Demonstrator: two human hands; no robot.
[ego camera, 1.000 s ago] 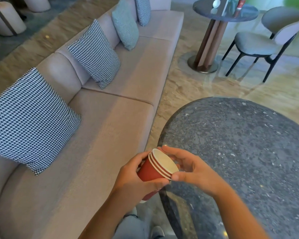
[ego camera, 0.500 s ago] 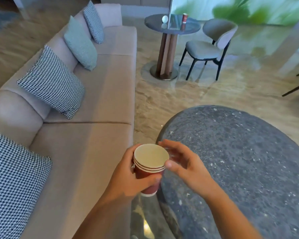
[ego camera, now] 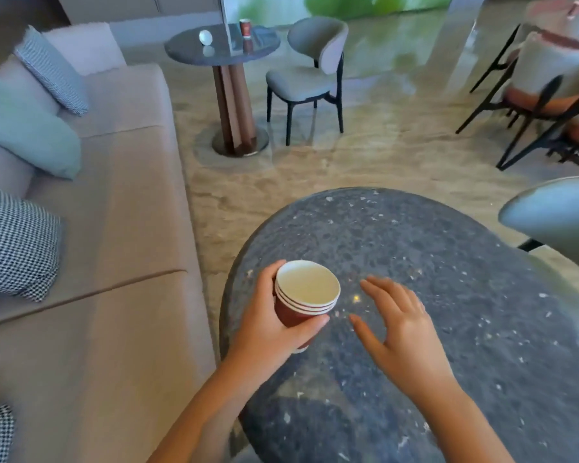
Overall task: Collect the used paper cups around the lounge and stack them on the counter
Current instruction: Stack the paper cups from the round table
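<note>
Only the person's two arms show, each cut off by the lower edge of the view. The left forearm (ego camera: pixel 201 412) and the right forearm (ego camera: pixel 458 426) are bare skin along their whole visible length, smooth and slim, narrowing evenly toward the wrists. The left hand (ego camera: pixel 264 332) and the right hand (ego camera: pixel 405 332) are bare too, skin from wrist to fingertips. The right hand's fingers (ego camera: pixel 381 292) are long and slender with rounded tips, slightly softened by blur, so their nails cannot be made out. The left hand's thumb (ego camera: pixel 310 324) ends in a short nail.
</note>
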